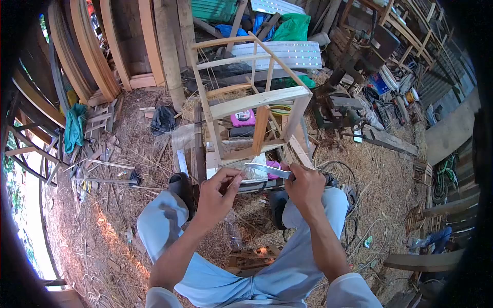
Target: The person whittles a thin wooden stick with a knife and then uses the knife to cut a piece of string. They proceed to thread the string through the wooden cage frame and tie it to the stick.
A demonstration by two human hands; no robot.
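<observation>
My right hand (306,187) is closed around the handle of a knife, its silver blade (268,169) pointing left. Close to the blade's tip, the thumb and fingers of my left hand (218,193) are pinched together; whatever is between them is too small to make out. Just beyond both hands stands a bare wooden frame (259,102) with upright posts and crossbars. A pink tape measure (242,118) shows through the frame, and another pink object (275,168) lies partly hidden behind the blade.
Wood shavings and scraps (128,205) cover the ground around my legs. Curved wooden pieces (87,46) lean on the left wall. A dark metal machine (336,110) stands to the right, with a black cable (354,177) near my right knee. A green bag (292,26) lies at the back.
</observation>
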